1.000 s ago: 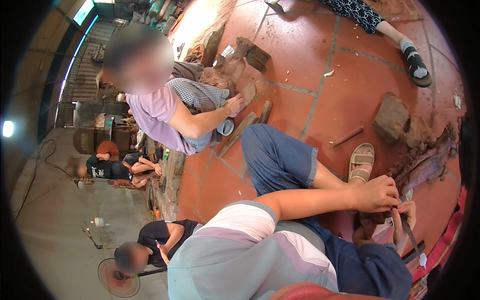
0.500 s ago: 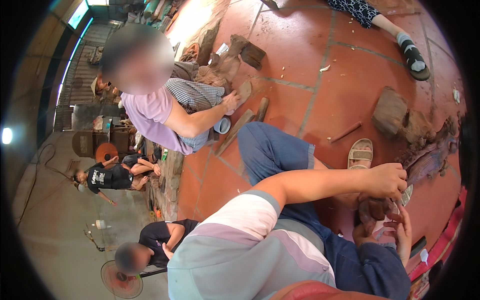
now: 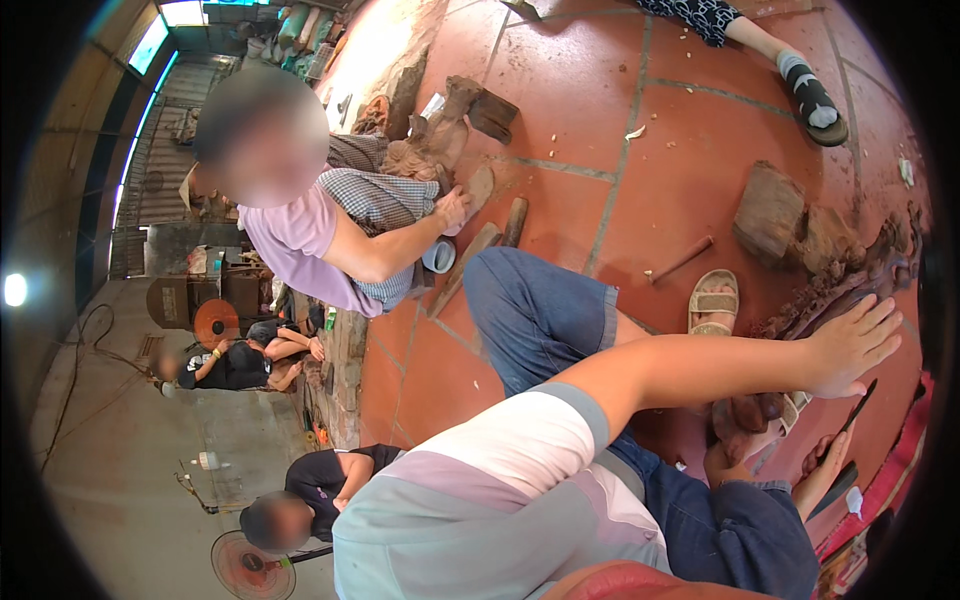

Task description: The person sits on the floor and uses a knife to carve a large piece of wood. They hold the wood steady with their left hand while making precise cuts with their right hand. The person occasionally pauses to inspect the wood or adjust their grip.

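Piece, brown and already rounded, sat between the legs, just below the left forearm in view; how much work was left couldn't be told. Left hand was spread, fingers apart, nothing visible in it, while right hand, partly hidden, gripped a dark strip. Floor was red tile with pale chips and wood blocks, seated co-workers, fans and a greyish wall beyond.
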{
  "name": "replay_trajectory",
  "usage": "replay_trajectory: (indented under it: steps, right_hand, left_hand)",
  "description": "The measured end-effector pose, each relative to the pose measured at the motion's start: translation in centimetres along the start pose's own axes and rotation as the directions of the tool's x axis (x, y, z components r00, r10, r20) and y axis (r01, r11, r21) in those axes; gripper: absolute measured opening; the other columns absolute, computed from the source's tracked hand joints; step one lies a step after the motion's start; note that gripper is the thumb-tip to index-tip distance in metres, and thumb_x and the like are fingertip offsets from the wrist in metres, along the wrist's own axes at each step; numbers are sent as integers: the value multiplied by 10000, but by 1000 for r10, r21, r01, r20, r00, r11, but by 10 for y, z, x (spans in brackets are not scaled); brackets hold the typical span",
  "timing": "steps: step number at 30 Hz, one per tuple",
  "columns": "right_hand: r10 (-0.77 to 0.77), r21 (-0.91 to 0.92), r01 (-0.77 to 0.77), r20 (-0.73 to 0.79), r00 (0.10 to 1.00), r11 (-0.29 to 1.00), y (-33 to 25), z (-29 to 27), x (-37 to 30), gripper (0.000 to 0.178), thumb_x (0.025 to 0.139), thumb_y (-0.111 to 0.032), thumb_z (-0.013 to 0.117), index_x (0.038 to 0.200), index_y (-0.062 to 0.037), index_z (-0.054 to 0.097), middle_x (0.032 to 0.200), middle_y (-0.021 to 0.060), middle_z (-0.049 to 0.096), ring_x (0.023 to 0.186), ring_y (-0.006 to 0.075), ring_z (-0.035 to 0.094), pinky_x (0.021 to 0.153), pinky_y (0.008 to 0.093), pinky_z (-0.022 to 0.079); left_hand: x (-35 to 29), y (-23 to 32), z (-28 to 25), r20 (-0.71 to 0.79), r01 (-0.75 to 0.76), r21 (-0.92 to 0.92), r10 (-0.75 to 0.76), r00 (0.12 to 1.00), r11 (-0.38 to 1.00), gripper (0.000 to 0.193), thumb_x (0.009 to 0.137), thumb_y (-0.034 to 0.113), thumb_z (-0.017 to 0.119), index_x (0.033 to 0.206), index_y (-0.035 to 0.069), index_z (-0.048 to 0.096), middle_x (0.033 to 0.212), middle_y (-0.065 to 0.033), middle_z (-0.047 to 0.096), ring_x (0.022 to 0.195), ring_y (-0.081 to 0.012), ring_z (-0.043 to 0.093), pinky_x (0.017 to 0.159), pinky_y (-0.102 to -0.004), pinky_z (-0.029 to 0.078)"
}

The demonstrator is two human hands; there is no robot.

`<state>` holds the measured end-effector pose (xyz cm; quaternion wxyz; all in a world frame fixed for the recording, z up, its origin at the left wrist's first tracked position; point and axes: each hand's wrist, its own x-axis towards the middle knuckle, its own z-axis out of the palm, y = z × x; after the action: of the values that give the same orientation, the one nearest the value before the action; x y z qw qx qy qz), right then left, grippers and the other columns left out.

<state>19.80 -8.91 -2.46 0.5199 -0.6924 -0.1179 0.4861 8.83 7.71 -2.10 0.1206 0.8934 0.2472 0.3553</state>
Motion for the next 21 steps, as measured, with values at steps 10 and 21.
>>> replay_trajectory:
  steps: [10,21]
  right_hand:
    - [2,49,0,-30,1000,999,-1,6,-4,474,993,-309,407,1418,-103,369,781,-30,419,502,4,297,409,160,207]
    - [-94,-20,93,-77,993,995,-8,2,6,452,979,-275,472,1420,-214,392,772,-50,411,551,18,286,470,160,214]
  left_hand:
    - [-66,12,10,641,-242,274,11,768,931,392,797,364,526,997,95,728,1322,-178,515,1361,-374,251,1127,-567,78]
    - [-15,1,-6,14,-3,-28,3,1000,1000,556,698,264,662,1151,-38,549,1273,-223,488,1262,-392,384,1058,-510,296]
